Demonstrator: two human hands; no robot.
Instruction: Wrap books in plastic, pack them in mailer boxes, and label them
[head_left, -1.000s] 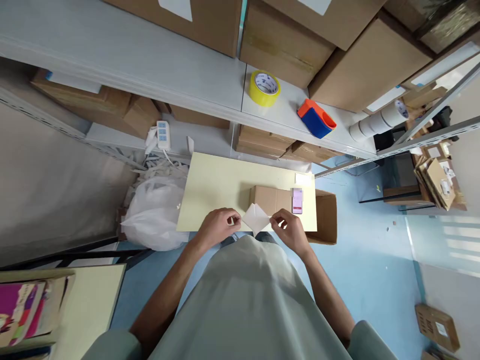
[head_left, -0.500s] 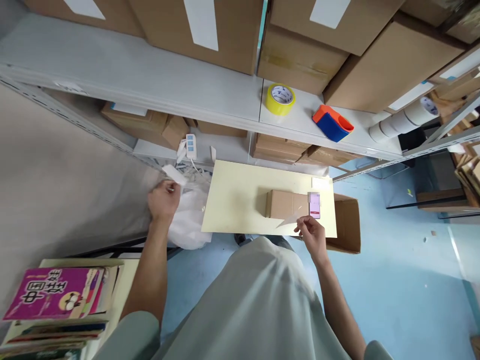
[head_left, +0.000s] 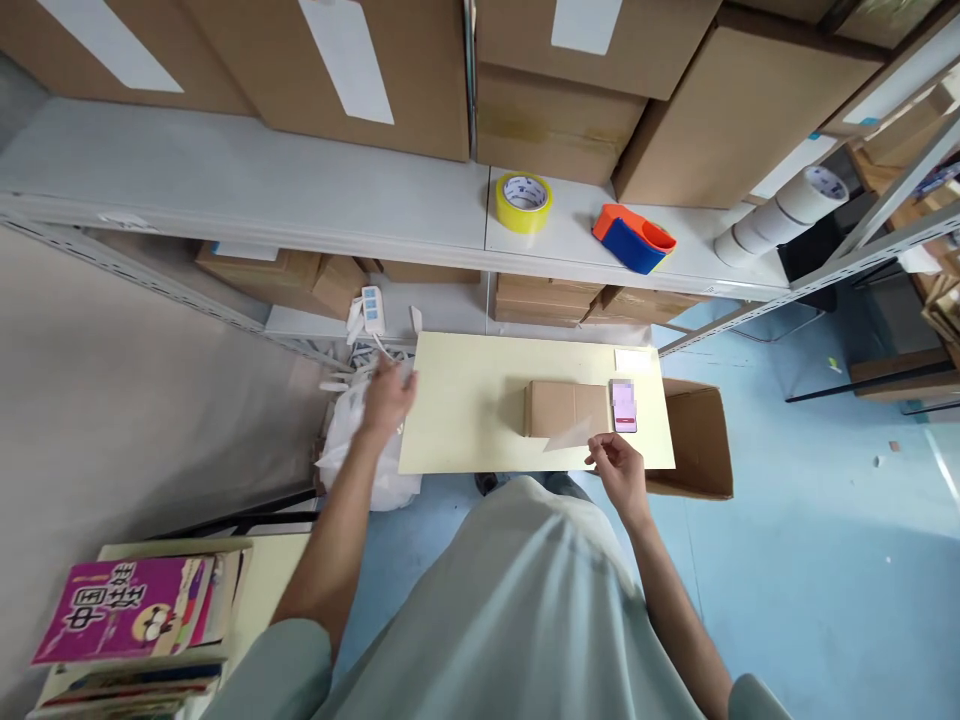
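Observation:
My right hand (head_left: pixel 619 472) is closed in a pinch on the edge of a thin, translucent label sheet (head_left: pixel 570 436). The sheet hangs in front of a closed brown cardboard box (head_left: pixel 551 410) on the pale yellow table (head_left: pixel 465 400). Just right of the box lies a phone (head_left: pixel 624 406) with a lit pinkish screen. My left hand (head_left: pixel 388 402), slightly blurred, is at the table's left edge with its fingers apart and nothing visible in it. Below it hangs a white plastic bag (head_left: pixel 360 450) with white scraps at its mouth.
Ahead, a grey shelf (head_left: pixel 300 190) bears large cartons (head_left: pixel 360 70), yellow tape (head_left: pixel 523 203), an orange-and-blue band (head_left: pixel 634 238) and white rolls (head_left: pixel 784 215). A power strip (head_left: pixel 373 310) sits below. An open carton (head_left: pixel 697 440) stands right; books (head_left: pixel 124 610) lie at lower left.
My left hand has moved right from over the bag to the table edge, and the white paper strip has left its fingers. My right hand still pinches the label sheet.

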